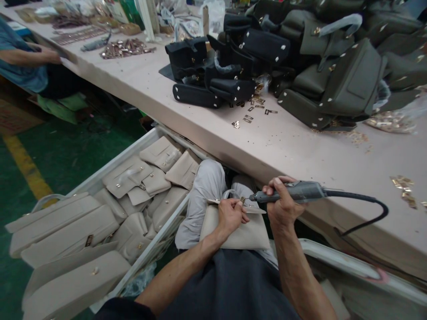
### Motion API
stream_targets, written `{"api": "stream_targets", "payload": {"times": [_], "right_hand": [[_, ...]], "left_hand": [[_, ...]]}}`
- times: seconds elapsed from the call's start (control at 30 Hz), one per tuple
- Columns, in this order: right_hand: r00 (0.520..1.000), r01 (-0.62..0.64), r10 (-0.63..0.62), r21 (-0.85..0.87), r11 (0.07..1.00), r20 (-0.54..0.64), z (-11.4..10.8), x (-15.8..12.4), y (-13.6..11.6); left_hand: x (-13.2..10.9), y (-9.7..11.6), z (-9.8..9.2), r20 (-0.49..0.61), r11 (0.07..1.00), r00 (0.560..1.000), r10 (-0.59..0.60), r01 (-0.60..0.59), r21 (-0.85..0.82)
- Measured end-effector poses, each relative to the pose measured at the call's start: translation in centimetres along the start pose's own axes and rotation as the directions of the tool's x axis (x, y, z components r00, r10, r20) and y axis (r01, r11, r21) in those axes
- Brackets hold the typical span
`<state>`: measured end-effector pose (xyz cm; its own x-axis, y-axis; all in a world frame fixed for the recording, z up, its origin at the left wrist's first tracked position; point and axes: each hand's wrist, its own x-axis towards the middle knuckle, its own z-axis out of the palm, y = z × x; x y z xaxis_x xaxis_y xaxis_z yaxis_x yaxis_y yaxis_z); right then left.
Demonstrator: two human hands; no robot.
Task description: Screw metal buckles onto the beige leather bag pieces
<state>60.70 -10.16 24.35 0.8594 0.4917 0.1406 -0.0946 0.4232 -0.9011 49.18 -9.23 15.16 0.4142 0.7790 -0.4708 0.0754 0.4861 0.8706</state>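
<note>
A beige handbag [233, 231] rests on my lap with its flap edge toward the table. My left hand [231, 217] pinches a small gold metal fitting [243, 200] at that flap, fingertips pressed together. In my right hand [282, 204] is a grey corded electric screwdriver [300, 192], held nearly level with fingers wrapped round its body. Its tip points left and meets or nearly meets the fitting; contact is too small to tell. A black cable runs from its back end to the right.
On the table [200, 126] lie black handbags [196, 95], dark olive handbags [350, 84] and loose gold fittings [403, 184]. A white crate [133, 153] of beige handbags [66, 226] stands left of my legs. Another crate [353, 262] is at right. A co-worker [26, 62] sits at far left.
</note>
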Motion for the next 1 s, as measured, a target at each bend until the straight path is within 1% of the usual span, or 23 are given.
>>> {"api": "stream_targets", "payload": {"times": [0.27,0.43,0.57,0.67,0.83,1.0], "right_hand": [[1.000,-0.012,0.012,-0.029,0.999,-0.009,0.3,-0.3,0.2],[1.000,0.020,-0.020,-0.044,0.999,0.014,0.4,-0.7,0.5],[0.994,0.062,-0.052,-0.098,0.993,0.101,0.3,-1.1,0.7],[0.982,0.069,-0.040,-0.154,0.986,0.185,0.2,-1.5,0.6],[0.945,0.102,-0.021,-0.231,0.968,0.328,-0.6,-1.8,0.8],[0.906,0.072,0.037,-0.239,0.968,0.422,-1.0,-1.6,0.8]], "left_hand": [[-0.1,0.1,0.1,-0.004,1.000,1.000,-0.001,0.001,-0.003],[-0.4,0.6,0.0,0.001,1.000,1.000,0.003,-0.003,0.003],[-0.5,0.8,-0.1,0.011,1.000,1.000,0.019,-0.019,0.010],[-0.5,0.7,-0.1,0.013,0.999,1.000,0.026,-0.027,0.036],[-0.4,0.4,-0.1,0.020,0.998,0.999,0.050,-0.051,0.043],[-0.7,0.2,-0.4,0.058,0.996,0.994,0.093,-0.092,-0.011]]}}
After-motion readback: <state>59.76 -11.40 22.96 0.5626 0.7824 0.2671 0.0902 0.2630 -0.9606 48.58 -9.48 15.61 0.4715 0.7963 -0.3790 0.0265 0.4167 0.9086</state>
